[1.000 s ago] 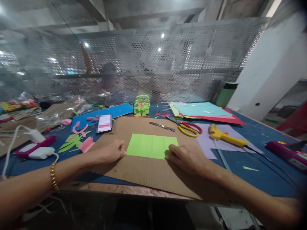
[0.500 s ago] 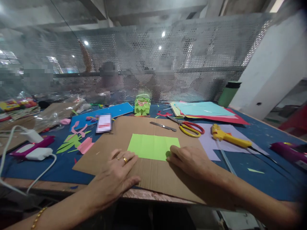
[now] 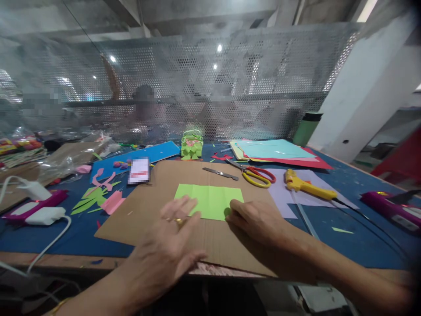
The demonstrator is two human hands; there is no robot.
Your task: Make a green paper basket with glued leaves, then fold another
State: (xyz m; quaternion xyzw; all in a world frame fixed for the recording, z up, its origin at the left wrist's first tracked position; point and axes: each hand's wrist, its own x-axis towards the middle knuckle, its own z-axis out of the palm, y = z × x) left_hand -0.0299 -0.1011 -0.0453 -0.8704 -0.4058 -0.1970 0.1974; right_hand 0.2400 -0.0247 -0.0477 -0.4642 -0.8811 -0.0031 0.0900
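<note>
A light green paper sheet lies flat on a brown cardboard sheet in front of me. My left hand hovers with fingers spread, its fingertips over the paper's near left corner; it wears a ring. My right hand rests on the cardboard with fingers curled, pinching the paper's near right corner.
Scissors with red and yellow handles, a metal blade and a yellow glue gun lie beyond the cardboard. Coloured paper sheets, a green paper basket, a phone, paper scraps and chargers lie about the blue table.
My left hand left the paper's left edge, opened flat, and moved right and up over the paper's near left corner. The right hand stayed at its corner.
</note>
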